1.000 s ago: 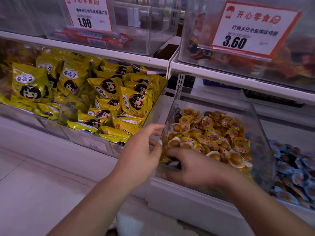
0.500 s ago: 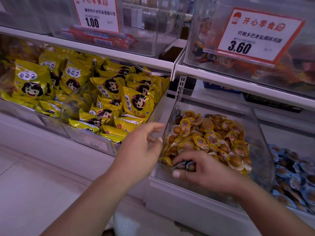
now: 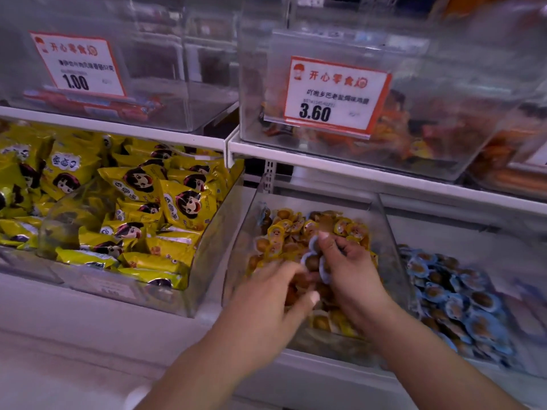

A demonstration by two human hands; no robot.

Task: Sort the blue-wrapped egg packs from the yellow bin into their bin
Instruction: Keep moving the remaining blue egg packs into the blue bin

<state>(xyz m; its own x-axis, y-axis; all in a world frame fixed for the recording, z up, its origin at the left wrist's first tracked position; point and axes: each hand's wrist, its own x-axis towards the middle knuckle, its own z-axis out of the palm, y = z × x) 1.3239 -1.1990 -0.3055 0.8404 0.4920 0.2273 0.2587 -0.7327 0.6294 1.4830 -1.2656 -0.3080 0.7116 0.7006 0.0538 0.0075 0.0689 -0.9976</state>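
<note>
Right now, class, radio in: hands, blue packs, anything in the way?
Right hand holds blue packs over the yellow bin. Left hand open, blurred. Nothing blocking.

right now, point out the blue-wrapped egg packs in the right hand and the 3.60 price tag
blue-wrapped egg packs (image 3: pixel 314 259), head view, middle pack's wrapper
3.60 price tag (image 3: pixel 334 97), head view, white middle

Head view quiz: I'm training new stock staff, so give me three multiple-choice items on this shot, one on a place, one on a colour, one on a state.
1. The bin of blue-wrapped egg packs lies where from the yellow bin?
A right
B left
C above

2. The packs in the right hand have rims of what colour?
A red
B pale blue
C green

3. The right hand is
A flat and empty
B out of view
C gripping packs

Key: 1 A, blue packs fill the right-hand bin; 2 B, pale rims show between the fingers; 3 C, the fingers curl round several packs.
</note>
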